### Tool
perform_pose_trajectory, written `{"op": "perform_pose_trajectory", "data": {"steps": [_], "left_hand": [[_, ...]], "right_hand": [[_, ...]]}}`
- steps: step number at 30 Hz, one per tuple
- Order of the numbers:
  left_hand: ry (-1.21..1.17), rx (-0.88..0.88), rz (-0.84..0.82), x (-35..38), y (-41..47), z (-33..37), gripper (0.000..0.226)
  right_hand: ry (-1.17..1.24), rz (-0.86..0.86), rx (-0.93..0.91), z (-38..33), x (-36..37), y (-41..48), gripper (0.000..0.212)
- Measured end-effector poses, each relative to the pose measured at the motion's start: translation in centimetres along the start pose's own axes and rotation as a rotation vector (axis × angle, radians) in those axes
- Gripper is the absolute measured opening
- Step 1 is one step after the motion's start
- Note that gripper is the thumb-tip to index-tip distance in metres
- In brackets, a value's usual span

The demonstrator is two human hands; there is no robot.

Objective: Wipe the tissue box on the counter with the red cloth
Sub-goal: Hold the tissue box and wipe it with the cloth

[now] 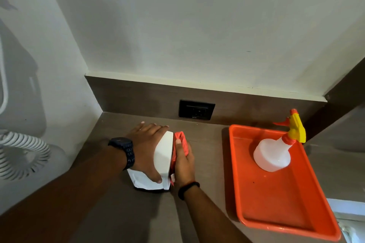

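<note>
A white tissue box lies on the dark brown counter, near its left side. My left hand lies flat over the top of the box, fingers spread toward the wall and thumb at the near end, holding it down. My right hand presses the red cloth against the box's right side. The cloth shows above my fingers and in a thin strip between palm and box.
An orange tray sits on the counter to the right, with a white spray bottle with a yellow and red trigger at its far end. A black wall socket is behind. A white coiled cord hangs at left.
</note>
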State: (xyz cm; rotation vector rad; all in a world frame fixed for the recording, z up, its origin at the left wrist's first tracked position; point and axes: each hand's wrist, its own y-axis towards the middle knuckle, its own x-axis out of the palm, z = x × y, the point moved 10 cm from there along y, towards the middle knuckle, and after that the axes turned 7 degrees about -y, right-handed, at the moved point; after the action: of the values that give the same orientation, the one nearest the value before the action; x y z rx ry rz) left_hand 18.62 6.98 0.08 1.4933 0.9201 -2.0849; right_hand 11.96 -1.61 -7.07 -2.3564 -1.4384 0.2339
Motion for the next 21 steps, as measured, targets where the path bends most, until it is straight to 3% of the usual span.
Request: {"op": "perform_pose_trajectory", "data": {"steps": [4, 7, 9, 13, 17, 21], "left_hand": [[-0.039, 0.0, 0.002, 0.3, 0.0, -0.2, 0.145], [-0.062, -0.008, -0.006, 0.5, 0.1, -0.4, 0.144], [-0.067, -0.003, -0.004, 0.3, 0.1, -0.3, 0.142], [-0.089, 0.006, 0.047, -0.2, 0.1, -0.2, 0.138], [-0.062, -0.016, 0.028, 0.1, 0.0, -0.4, 0.139], [-0.041, -0.036, -0.008, 0.2, 0.2, -0.4, 0.143]], "right_hand": [[0.118, 0.029, 0.05, 1.9, 0.1, -2.8, 0.066], [0.165, 0.043, -0.006, 1.2, 0.0, -4.1, 0.035], [0.127, 0.065, -0.058, -0.2, -0.3, -3.1, 0.027], [-0.034, 0.086, -0.12, -3.1, -0.3, -0.6, 0.038], [0.012, 0.074, -0.048, -1.5, -0.2, -0.3, 0.039], [0.129, 0.122, 0.062, 1.3, -0.6, -2.9, 0.022]]}}
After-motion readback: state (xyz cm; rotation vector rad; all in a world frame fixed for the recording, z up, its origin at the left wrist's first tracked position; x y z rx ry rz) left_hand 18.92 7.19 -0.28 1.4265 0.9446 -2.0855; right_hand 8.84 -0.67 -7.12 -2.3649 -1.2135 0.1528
